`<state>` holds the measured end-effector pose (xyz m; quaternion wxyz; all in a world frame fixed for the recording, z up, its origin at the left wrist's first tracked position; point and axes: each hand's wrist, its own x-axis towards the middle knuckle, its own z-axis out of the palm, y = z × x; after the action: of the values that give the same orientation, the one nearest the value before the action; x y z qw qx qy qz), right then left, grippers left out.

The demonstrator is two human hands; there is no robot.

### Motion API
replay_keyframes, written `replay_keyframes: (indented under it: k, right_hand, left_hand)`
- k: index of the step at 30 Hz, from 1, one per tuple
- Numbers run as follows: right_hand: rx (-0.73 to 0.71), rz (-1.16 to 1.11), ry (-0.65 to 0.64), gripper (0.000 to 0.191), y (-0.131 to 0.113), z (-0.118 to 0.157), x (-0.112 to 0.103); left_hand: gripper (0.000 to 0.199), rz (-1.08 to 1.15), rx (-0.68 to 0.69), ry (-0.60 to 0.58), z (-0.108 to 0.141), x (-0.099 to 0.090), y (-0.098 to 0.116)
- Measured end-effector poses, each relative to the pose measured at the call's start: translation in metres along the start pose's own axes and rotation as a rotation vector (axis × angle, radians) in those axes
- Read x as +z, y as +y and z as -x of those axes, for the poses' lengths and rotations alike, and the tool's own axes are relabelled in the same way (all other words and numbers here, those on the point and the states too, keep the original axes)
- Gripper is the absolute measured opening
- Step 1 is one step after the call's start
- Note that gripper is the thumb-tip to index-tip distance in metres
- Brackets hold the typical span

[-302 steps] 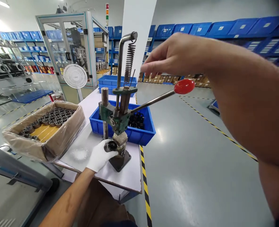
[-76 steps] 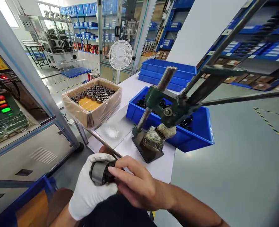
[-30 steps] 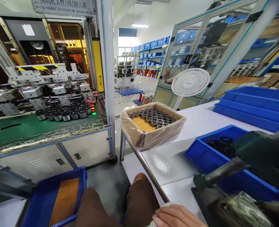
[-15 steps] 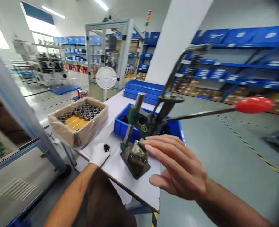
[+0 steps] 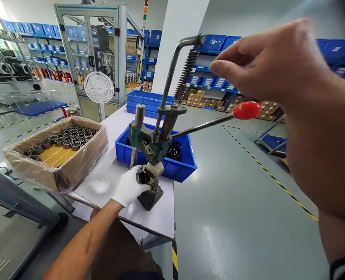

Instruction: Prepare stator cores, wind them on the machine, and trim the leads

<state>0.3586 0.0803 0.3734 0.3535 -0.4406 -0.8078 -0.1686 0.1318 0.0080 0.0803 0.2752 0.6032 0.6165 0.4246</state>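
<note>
My left hand (image 5: pixel 130 186), in a white glove, holds a dark metal ring (image 5: pixel 143 178) by its rim at the lower part of the green hand press (image 5: pixel 149 142). The press stands on the white table with its red-knobbed lever (image 5: pixel 247 110) pointing right. My bare right hand (image 5: pixel 257 58) is raised above and to the right of the red knob, touching nothing. Its fingers are bent and drawn together; whether something small is between them is hidden.
An open carton (image 5: pixel 81 169) of metal rings sits at the table's left. Behind the press is a blue bin (image 5: pixel 178 171) with black parts. Stacked blue trays (image 5: pixel 150 109) and a white fan (image 5: pixel 99 87) are farther back.
My left hand has moved right with the ring, up to the press. My right hand has risen from beside the press to above the red knob, its fingers drawing together. The view has shifted right.
</note>
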Motion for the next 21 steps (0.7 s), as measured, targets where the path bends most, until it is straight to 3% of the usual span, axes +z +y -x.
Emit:
replay_keyframes:
  k: [3,6,8,11,13,16,18,21]
  right_hand:
    - [0.052,0.128,-0.169,0.079,0.003,-0.007,0.014]
    - [-0.007,0.114,-0.266,0.066,0.016,0.007,0.023]
    - [-0.068,0.015,-0.308,0.056,0.03,0.03,0.028]
    - [-0.109,-0.233,-0.352,0.055,0.052,0.085,0.047]
    - [-0.02,-0.356,-0.378,0.052,0.059,0.129,0.073]
    - [0.294,-0.531,-0.57,0.051,0.053,0.181,0.126]
    - [0.458,-0.708,-0.729,0.053,0.046,0.197,0.157]
    - [0.491,-0.883,-0.943,0.05,0.042,0.196,0.181]
  left_hand:
    - [0.062,0.077,-0.002,0.021,-0.007,0.025,-0.001]
    - [0.064,0.154,-0.016,0.071,-0.009,0.044,-0.012]
    - [0.064,0.195,-0.016,0.092,-0.009,0.051,-0.018]
    - [0.063,0.243,-0.007,0.103,-0.008,0.056,-0.024]
    - [0.064,0.262,-0.01,0.111,-0.007,0.057,-0.024]
    - [0.069,0.289,-0.027,0.118,-0.005,0.058,-0.024]
    - [0.075,0.305,-0.037,0.112,-0.003,0.058,-0.024]
    - [0.076,0.323,-0.038,0.096,-0.002,0.057,-0.024]
